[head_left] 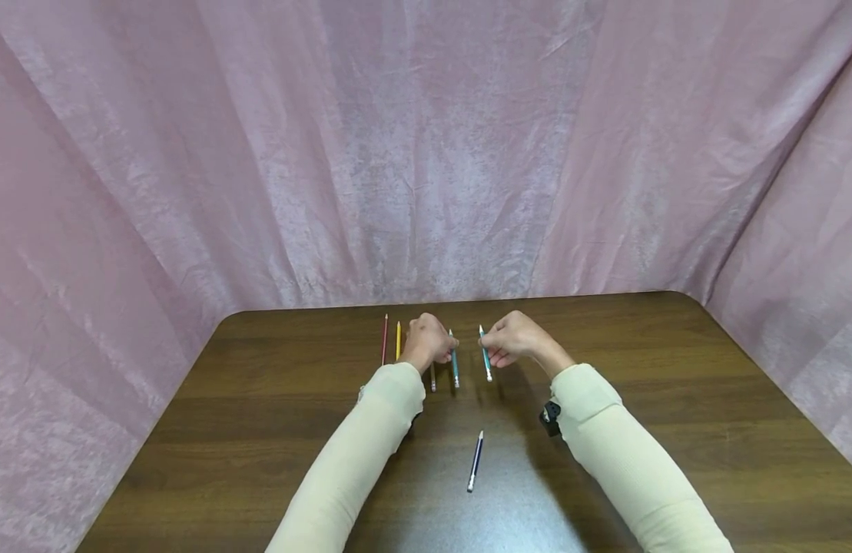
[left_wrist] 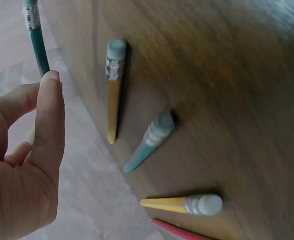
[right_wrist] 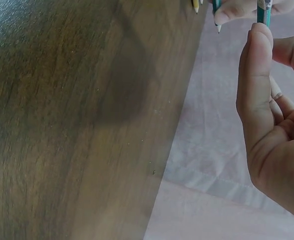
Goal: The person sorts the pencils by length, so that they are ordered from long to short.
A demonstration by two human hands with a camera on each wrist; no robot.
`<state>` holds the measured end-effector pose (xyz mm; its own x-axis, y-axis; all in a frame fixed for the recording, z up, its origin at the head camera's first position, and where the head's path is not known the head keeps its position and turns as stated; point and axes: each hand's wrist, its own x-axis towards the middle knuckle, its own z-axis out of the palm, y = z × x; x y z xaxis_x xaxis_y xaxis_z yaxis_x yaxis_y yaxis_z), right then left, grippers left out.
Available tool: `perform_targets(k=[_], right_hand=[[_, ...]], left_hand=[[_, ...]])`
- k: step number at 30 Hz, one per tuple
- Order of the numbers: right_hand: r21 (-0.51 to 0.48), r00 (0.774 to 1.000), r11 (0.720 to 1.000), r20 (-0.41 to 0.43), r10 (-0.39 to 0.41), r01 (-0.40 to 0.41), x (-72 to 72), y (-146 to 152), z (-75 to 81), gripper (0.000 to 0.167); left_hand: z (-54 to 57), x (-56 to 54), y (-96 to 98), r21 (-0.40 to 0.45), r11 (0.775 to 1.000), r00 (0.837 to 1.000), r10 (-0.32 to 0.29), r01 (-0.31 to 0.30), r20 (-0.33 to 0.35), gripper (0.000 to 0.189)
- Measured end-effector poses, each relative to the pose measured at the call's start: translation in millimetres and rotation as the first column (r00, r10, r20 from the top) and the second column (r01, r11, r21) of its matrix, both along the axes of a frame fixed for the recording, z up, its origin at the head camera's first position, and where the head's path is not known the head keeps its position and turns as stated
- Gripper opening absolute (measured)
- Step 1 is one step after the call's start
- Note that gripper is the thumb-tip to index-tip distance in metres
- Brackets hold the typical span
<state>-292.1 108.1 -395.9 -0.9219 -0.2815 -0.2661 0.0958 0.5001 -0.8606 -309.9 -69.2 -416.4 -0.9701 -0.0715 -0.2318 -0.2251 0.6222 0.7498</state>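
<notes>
My left hand (head_left: pixel 428 338) pinches a teal pencil (head_left: pixel 455 370) between thumb and fingertip, its eraser end toward me. To the right, my right hand (head_left: pixel 517 338) pinches another teal pencil (head_left: pixel 486 364), tip pointing away. The two held pencils stand a short gap apart, roughly side by side. Below the left hand, the left wrist view shows an orange-yellow pencil (left_wrist: pixel 114 95), a green pencil (left_wrist: pixel 149 142), a yellow pencil (left_wrist: pixel 174 204) and part of a red pencil (left_wrist: pixel 179 230) on the table. In the head view the left hand hides the green one.
A dark blue pencil (head_left: pixel 475 462) lies alone on the brown wooden table (head_left: pixel 225 430), nearer to me, between the forearms. Pink curtains (head_left: pixel 412 153) hang behind the table's far edge and at both sides. A small black device (head_left: pixel 550 418) sits at the right wrist.
</notes>
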Motion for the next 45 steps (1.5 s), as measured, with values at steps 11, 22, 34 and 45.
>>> perform_targets(k=[11,22,34,45], right_hand=[[0.021,1.000,1.000,0.009,-0.003,0.003,-4.4,-4.5,-8.7,0.014],[0.069,1.000,0.998,0.004,-0.007,0.007,-11.0,-10.6,-18.3,0.014],[0.129,0.999,0.991,0.027,-0.038,0.035,-20.3,-17.0,-21.7,0.012],[0.108,0.997,0.992,0.047,-0.066,0.061,-25.5,-21.5,-34.3,0.010]], left_hand=[[-10.1,0.1,6.5,-0.144,0.989,0.999,-0.029,0.023,-0.040,0.014],[-16.2,-2.5,6.8,-0.267,0.963,0.995,-0.047,0.023,-0.084,0.020],[-16.0,-8.6,6.1,-0.315,0.949,0.995,-0.043,0.011,-0.095,0.018],[-20.3,-7.7,7.4,-0.298,0.954,0.993,-0.052,0.018,-0.108,0.024]])
